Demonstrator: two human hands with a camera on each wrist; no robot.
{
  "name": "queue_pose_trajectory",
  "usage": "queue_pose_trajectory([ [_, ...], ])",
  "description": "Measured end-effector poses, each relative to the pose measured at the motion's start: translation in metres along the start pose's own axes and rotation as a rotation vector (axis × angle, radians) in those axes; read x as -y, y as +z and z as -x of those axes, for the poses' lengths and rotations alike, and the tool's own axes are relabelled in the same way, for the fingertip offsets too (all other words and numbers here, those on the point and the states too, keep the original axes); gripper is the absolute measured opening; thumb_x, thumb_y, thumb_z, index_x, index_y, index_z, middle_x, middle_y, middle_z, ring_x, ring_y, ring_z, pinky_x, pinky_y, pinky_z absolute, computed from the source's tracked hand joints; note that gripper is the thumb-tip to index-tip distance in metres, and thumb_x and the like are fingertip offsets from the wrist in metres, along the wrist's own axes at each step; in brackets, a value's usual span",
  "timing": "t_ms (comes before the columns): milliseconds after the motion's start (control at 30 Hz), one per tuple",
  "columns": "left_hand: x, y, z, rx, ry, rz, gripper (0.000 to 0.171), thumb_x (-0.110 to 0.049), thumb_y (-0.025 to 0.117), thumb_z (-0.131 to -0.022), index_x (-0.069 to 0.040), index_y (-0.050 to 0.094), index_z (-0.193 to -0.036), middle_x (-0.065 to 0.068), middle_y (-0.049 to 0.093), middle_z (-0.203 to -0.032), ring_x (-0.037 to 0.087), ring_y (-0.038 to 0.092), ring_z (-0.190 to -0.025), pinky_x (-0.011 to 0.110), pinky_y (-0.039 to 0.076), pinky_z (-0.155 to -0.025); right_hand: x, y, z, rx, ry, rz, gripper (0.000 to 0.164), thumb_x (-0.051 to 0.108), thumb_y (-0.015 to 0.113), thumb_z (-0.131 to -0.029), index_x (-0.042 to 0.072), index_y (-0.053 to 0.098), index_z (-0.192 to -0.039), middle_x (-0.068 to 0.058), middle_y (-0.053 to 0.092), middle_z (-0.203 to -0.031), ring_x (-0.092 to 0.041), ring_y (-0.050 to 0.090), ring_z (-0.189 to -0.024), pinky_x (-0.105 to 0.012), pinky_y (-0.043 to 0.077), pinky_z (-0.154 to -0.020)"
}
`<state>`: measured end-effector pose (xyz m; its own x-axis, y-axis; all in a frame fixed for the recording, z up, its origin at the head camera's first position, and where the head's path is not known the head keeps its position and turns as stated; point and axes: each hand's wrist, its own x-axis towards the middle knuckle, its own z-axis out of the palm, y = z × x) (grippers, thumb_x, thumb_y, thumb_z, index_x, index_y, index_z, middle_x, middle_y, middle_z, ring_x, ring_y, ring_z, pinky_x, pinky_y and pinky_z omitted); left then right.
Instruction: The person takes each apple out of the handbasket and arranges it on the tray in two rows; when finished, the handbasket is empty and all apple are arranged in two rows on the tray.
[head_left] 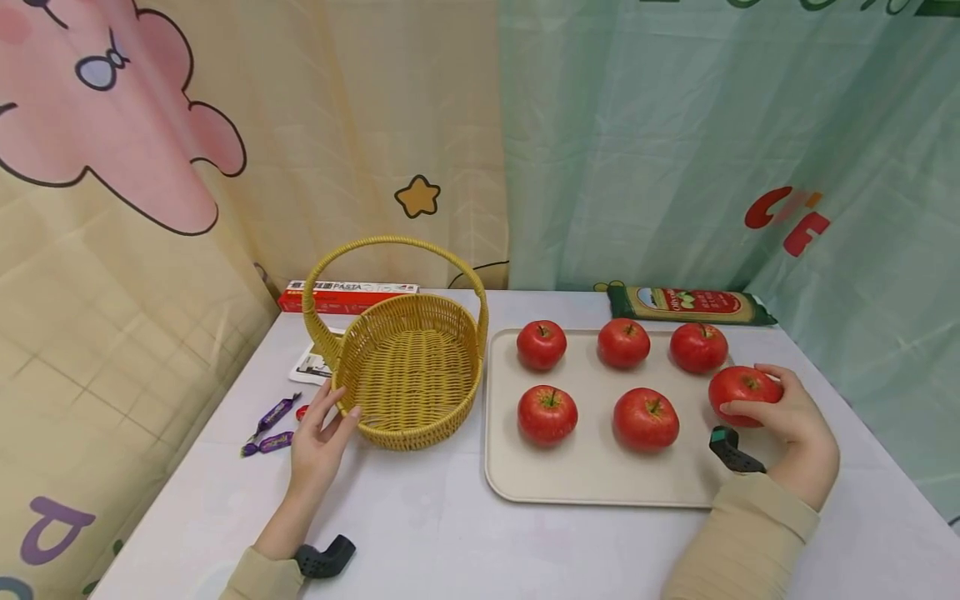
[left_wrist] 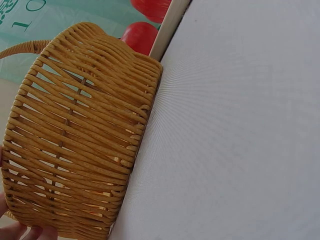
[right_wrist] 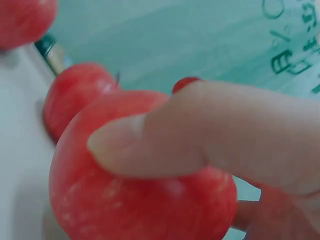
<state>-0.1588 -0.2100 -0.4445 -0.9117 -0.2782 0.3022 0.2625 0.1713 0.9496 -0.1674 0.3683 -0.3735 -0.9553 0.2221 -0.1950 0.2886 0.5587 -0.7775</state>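
Note:
My right hand (head_left: 795, 412) grips a red apple (head_left: 742, 392) over the right side of a beige tray (head_left: 577, 483). Its thumb (right_wrist: 150, 145) lies across the apple's near side in the right wrist view. Several more red apples stand on the tray, among them one at the front middle (head_left: 647, 419) and one at the back right (head_left: 698, 347). On the left, my left hand (head_left: 318, 446) holds the front left rim of a yellow wicker basket (head_left: 412, 379) with a tall arched handle. The basket's woven outer wall (left_wrist: 75, 130) fills much of the left wrist view.
Behind the basket lies a red and white pasta box (head_left: 330, 298). A green pasta packet (head_left: 690, 305) is behind the tray. Left of the basket are purple-wrapped candies (head_left: 276, 414) and a white packet (head_left: 311, 365). Printed curtains (head_left: 615, 167) hang round the white table (head_left: 450, 542).

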Motion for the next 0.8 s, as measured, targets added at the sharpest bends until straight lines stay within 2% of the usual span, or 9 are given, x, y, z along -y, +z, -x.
queue_pose_trajectory([
  [233, 0.0, -0.001, 0.001, 0.001, 0.007, -0.005, 0.042, -0.004, 0.064, -0.088, 0.01, 0.051, -0.126, 0.014, 0.032, -0.149, 0.028, 0.032, -0.135, 0.014, 0.042, -0.092, -0.012, -0.005, -0.009, 0.184, 0.064, -0.044, 0.095, 0.026, 0.07, -0.083, -0.004, 0.001, -0.142, -0.037, 0.017, -0.134, -0.052, 0.021, -0.119, -0.043, 0.053, -0.079],
  [367, 0.0, -0.001, 0.001, 0.0, 0.011, -0.004, 0.042, -0.003, 0.064, -0.088, 0.011, 0.051, -0.126, 0.015, 0.032, -0.148, 0.029, 0.032, -0.135, 0.012, 0.042, -0.091, -0.01, -0.011, -0.004, 0.254, 0.087, -0.038, 0.087, 0.022, 0.065, -0.086, -0.006, 0.003, -0.139, -0.037, 0.022, -0.128, -0.049, 0.027, -0.114, -0.038, 0.052, -0.077],
  [433, 0.0, -0.001, 0.001, -0.003, 0.017, -0.006, 0.042, -0.003, 0.064, -0.088, 0.012, 0.051, -0.125, 0.016, 0.032, -0.148, 0.03, 0.032, -0.135, 0.013, 0.042, -0.091, -0.008, -0.012, 0.0, 0.263, 0.088, -0.011, 0.088, 0.024, 0.066, -0.086, -0.007, 0.004, -0.14, -0.037, 0.022, -0.128, -0.05, 0.028, -0.113, -0.04, 0.052, -0.078],
  [500, 0.0, -0.001, 0.0, -0.003, 0.022, -0.007, 0.042, -0.002, 0.064, -0.088, 0.012, 0.051, -0.125, 0.017, 0.032, -0.148, 0.031, 0.032, -0.134, 0.013, 0.042, -0.091, -0.003, -0.014, 0.004, 0.237, 0.078, 0.036, 0.093, 0.03, 0.068, -0.085, -0.006, 0.004, -0.142, -0.04, 0.018, -0.133, -0.052, 0.025, -0.116, -0.048, 0.051, -0.082],
  [567, 0.0, -0.002, -0.001, 0.0, 0.02, -0.014, 0.042, -0.003, 0.064, -0.088, 0.011, 0.051, -0.125, 0.016, 0.031, -0.148, 0.03, 0.031, -0.135, 0.012, 0.042, -0.091, 0.004, -0.016, 0.009, 0.173, 0.066, 0.084, 0.101, 0.041, 0.066, -0.085, -0.005, 0.0, -0.145, -0.041, 0.011, -0.137, -0.056, 0.02, -0.119, -0.059, 0.046, -0.086],
  [667, -0.002, -0.002, -0.002, 0.017, 0.003, -0.029, 0.042, -0.005, 0.065, -0.088, 0.01, 0.052, -0.126, 0.015, 0.031, -0.149, 0.029, 0.031, -0.135, 0.012, 0.042, -0.091, 0.018, -0.02, 0.02, 0.014, 0.034, 0.124, 0.105, 0.052, 0.061, -0.085, -0.004, -0.004, -0.146, -0.04, 0.0, -0.144, -0.059, 0.014, -0.123, -0.07, 0.037, -0.087],
  [800, -0.011, -0.006, -0.002, 0.083, -0.047, -0.138, 0.046, -0.014, 0.066, -0.089, 0.007, 0.052, -0.127, 0.013, 0.03, -0.15, 0.029, 0.033, -0.134, 0.018, 0.043, -0.092, 0.044, -0.021, 0.042, -0.188, -0.026, 0.134, 0.096, 0.053, 0.053, -0.089, 0.0, 0.0, -0.148, -0.035, 0.001, -0.148, -0.057, 0.014, -0.128, -0.072, 0.029, -0.089],
])
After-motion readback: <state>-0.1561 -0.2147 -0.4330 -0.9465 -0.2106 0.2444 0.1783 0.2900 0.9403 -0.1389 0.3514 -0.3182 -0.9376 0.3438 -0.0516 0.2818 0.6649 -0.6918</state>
